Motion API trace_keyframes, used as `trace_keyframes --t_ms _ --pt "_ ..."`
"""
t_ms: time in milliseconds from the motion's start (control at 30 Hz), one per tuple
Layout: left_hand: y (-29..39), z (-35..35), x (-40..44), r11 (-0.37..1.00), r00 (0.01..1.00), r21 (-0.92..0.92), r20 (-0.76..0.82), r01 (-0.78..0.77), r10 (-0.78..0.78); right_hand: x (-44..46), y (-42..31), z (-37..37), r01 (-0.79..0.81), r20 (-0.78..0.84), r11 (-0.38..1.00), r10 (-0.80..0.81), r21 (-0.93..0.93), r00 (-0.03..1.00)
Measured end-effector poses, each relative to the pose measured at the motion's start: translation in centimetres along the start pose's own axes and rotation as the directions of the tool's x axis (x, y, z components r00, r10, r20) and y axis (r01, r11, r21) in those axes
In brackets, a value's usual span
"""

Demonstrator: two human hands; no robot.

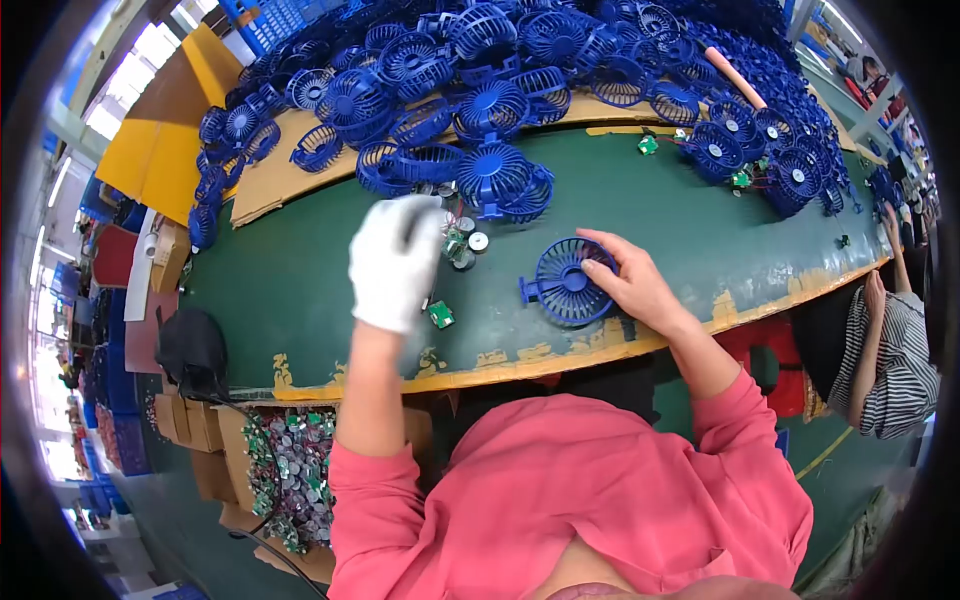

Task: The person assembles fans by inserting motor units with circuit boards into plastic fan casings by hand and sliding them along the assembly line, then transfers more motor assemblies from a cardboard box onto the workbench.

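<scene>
My right hand (632,285) grips the rim of a round blue fan housing (558,272), thumb over its inside face and fingers round the edge. The housing rests on the green table with its open side up and a small bracket pointing left. My left hand (393,262) wears a white glove and is smeared by motion, so its fingers do not read clearly. Beside that glove lie several small motors (478,242) with wires and green circuit boards. One green circuit board (441,314) lies nearer the table's front edge, just below the glove.
A large heap of blue fan housings (410,62) covers the table's back, partly on cardboard (285,160). More housings with motors (798,176) lie at the right, near a pink stick (735,78). A box of motors and boards (292,470) stands below left. Another person (885,350) works at the far right.
</scene>
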State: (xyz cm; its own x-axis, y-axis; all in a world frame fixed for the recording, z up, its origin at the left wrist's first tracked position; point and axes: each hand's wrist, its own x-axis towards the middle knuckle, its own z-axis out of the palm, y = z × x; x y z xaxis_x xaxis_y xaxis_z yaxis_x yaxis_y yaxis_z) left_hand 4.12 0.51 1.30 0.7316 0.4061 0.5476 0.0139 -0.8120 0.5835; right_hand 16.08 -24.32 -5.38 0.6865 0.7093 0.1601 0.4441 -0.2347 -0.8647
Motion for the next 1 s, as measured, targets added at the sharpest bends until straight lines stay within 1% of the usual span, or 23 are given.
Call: trace_keyframes --t_ms 33,67,133,167,233,267,333,367,400,433,467,500,533,600,667,733,767,800,867,900,933,967,1000 --pt "-2.2 -0.2 0.6 0.988 0.987 0.001 0.039 0.156 -0.156 0.3 0.0 0.1 -0.056 0.015 0.998 0.056 0.025 0.998" --pt "-3.6 -0.2 1.1 0.959 0.956 0.045 0.082 0.279 -0.282 0.4 0.1 0.3 -0.055 0.011 0.998 0.055 0.032 0.998" --pt "-9.3 0.9 1.1 0.945 0.963 0.29 0.174 0.151 -0.207 0.5 0.3 0.6 -0.05 -0.053 0.994 0.055 0.096 0.997" --pt "-8.9 0.8 1.3 0.946 0.963 0.289 0.177 0.148 -0.205 0.4 0.2 0.6 -0.052 -0.057 0.994 0.057 0.096 0.997" --pt "-7.3 0.5 1.5 0.884 0.837 0.412 0.387 0.219 -0.387 0.0 0.1 0.6 -0.07 -0.048 0.994 0.074 0.082 0.996" --pt "-7.0 0.7 1.3 0.886 0.834 0.408 0.392 0.222 -0.389 -0.1 0.1 0.5 -0.077 -0.046 0.994 0.081 0.078 0.996" --pt "-6.7 0.9 1.0 0.9 0.832 0.368 0.404 0.232 -0.38 0.0 0.1 0.5 -0.022 -0.049 0.996 0.026 0.081 0.998" --pt "-7.2 1.1 0.5 0.92 0.867 0.333 0.372 0.208 -0.331 0.0 0.1 0.5 -0.022 -0.048 0.997 0.026 0.08 0.999" --pt "-7.3 0.9 0.6 0.92 0.868 0.332 0.371 0.21 -0.331 0.0 0.1 0.6 -0.008 -0.055 0.997 0.012 0.078 0.998" --pt "-7.3 0.6 0.8 0.951 0.959 0.234 0.151 0.202 -0.241 0.1 0.2 0.6 0.005 -0.061 0.997 0.0 0.075 0.998" --pt "-7.4 0.3 1.0 0.975 0.984 0.142 -0.085 0.169 -0.158 0.1 0.2 0.6 0.003 -0.06 0.997 0.001 0.075 0.998" --pt "-7.5 -1.0 1.8 0.966 0.953 -0.122 -0.174 0.229 -0.248 0.0 0.2 0.5 -0.031 -0.029 0.995 0.033 0.092 0.999" --pt "-7.0 -2.5 2.8 0.891 0.905 -0.381 -0.235 0.249 -0.354 -0.1 0.2 0.4 -0.065 0.001 0.992 0.065 0.107 0.998" --pt "-4.3 -5.0 4.3 0.882 0.803 -0.46 -0.483 0.105 -0.348 -0.2 -0.1 0.2 -0.031 0.012 0.997 0.031 0.073 0.999" --pt "-3.7 -6.5 4.7 0.902 0.72 -0.402 -0.672 -0.159 -0.172 -0.2 -0.4 0.3 0.008 0.027 0.999 -0.009 0.04 1.0" --pt "-1.8 -7.1 4.6 0.874 0.61 -0.364 -0.786 -0.321 -0.104 -0.3 -0.4 0.5 0.001 -0.026 0.999 0.001 0.049 1.0" --pt "-1.4 -7.2 4.2 0.894 0.581 -0.303 -0.812 -0.331 -0.06 -0.3 -0.2 0.7 -0.003 -0.019 0.999 0.003 0.05 1.0" --pt "-1.4 -6.9 3.6 0.896 0.581 -0.302 -0.811 -0.324 -0.064 -0.2 0.2 0.9 0.03 -0.042 0.998 -0.028 0.059 0.999" --pt "-2.0 -5.8 2.5 0.978 0.629 -0.037 -0.771 -0.207 0.104 -0.1 0.3 0.9 0.064 -0.06 0.996 -0.06 0.065 0.996" --pt "-2.3 -4.8 1.6 0.956 0.667 -0.144 -0.743 -0.254 0.065 -0.1 0.1 0.8 0.085 -0.044 0.996 -0.086 -0.016 0.995" --pt "-2.5 -4.1 0.8 0.964 0.707 -0.171 -0.707 -0.203 0.024 -0.1 -0.1 0.8 0.109 -0.026 0.989 -0.112 -0.095 0.993" --pt "-3.0 -3.5 -0.2 0.965 0.774 -0.252 -0.625 -0.076 -0.102 -0.1 0.0 0.8 0.112 -0.022 0.989 -0.115 -0.094 0.993" --pt "-4.6 -2.6 -0.8 0.925 0.853 -0.379 -0.487 -0.015 -0.185 -0.1 0.1 1.0 0.141 -0.03 0.984 -0.145 -0.11 0.989"
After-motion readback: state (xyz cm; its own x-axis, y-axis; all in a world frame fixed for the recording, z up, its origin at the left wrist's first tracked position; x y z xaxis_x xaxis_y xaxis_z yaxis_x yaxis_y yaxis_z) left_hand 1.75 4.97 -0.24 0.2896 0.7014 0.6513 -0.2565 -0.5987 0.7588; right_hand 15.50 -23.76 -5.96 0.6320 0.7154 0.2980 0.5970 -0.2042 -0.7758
